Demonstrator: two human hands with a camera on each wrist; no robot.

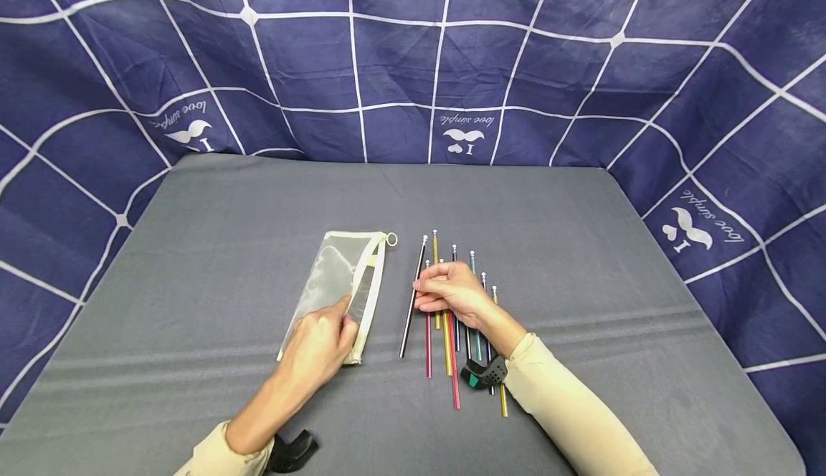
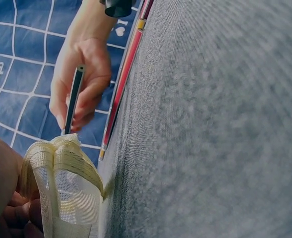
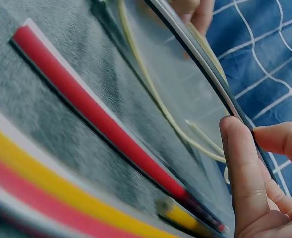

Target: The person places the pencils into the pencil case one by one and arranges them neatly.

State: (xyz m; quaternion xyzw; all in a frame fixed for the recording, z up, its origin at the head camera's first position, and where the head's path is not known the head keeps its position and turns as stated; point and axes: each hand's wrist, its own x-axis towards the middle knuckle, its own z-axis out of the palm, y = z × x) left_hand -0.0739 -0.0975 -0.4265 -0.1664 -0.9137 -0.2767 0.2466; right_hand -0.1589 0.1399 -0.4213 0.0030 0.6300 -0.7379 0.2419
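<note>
Navy cloth [image 1: 400, 53] with white grid lines is hanging behind and along both sides of the grey table [image 1: 213, 261]. From my remote seat I'm checking two bare hands coming out of cream sleeves [image 1: 568, 404], each wrist wearing a dark band.

I'm logging the right hand [image 1: 457, 293] as pinching: thumb and fingertips are pressing on the black pencil [image 1: 406, 332] from either side, and the shaft is passing between them, as the right wrist view is showing up close. Grip is sitting partway along the shaft; the end with the pale cap is sticking out beyond the fingers on the far side, the other end toward the near edge. In the left wrist view I'm seeing that pencil clear of the table.

More pencils [image 1: 455, 390] (red, yellow, teal, dark) are lying lengthwise under and to the right of that hand, side by side, some partly hidden by it. The red pencil [image 1: 429, 354] is lying just beside the held one.

Left hand [image 1: 316, 340] is holding the mesh pouch [image 1: 325, 268] at its gaping zip side, index finger reaching the pale edge, other fingers curling; I'm not getting the thumb's exact contact. Pouch is lying left of the black pencil, near but apart, its zip ring [image 1: 396, 238] pointing to the far side.
</note>
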